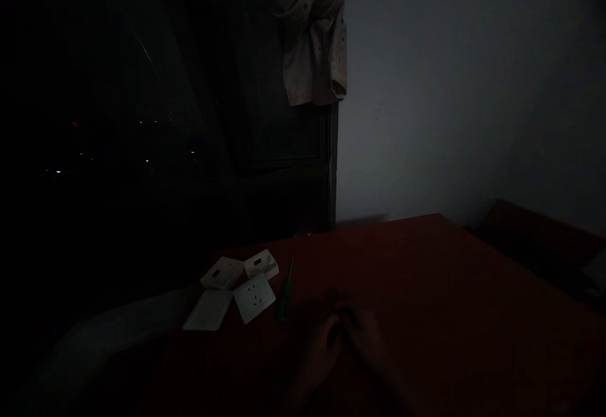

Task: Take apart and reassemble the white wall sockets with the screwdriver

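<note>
Close together over the red-brown table (454, 291), my left hand (324, 347) and my right hand (364, 335) meet with their fingers curled inward. It is too dark to see whether anything is between the fingers. A screwdriver (285, 300) with a green handle lies to the left of my hands, its metal shaft pointing away from me. Beyond it is a white wall socket (254, 297) with slots in its face. A plain white plate (208, 310) lies beside it. Two white mounting boxes (222, 273) (262, 265) with rectangular holes sit behind these, touching or nearly so.
A dark window (142, 120) with small lights outside is on the left. Patterned cloth (312, 38) hangs over its frame. A pale wall (426, 89) rises behind the table's far edge. Something dark reddish (540, 228) stands at the right.
</note>
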`<state>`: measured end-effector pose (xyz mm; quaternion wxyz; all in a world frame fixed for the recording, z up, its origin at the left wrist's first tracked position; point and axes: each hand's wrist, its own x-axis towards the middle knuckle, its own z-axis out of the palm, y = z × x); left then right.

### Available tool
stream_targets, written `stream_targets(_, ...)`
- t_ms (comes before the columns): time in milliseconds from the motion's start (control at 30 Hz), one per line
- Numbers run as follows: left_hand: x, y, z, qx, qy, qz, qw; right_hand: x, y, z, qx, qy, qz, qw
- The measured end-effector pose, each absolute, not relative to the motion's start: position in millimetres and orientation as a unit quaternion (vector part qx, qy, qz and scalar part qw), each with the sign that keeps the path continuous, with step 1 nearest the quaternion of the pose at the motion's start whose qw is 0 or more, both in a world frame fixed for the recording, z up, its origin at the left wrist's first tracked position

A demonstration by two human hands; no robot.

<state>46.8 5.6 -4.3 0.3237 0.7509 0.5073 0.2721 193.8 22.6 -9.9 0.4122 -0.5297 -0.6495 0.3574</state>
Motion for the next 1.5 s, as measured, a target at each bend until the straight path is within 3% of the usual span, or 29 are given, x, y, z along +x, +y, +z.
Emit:
stream_targets(333,48.1,1.2,13.7,0.75,0.515,0.265,0.321,193.2,22.0,-11.1,-0.534,-0.642,0.356,0.419)
stream_targets(667,44.7,4.6,-6.2,0.752,0.51,0.274,0.315,192.8,21.8,-7.5,-0.537,-0.644,0.357,0.411)
stream_targets(1500,47.8,2.4,8.9,0.757,0.516,0.258,0.307,192.4,21.6,-6.2,-0.534,-0.649,0.349,0.414)
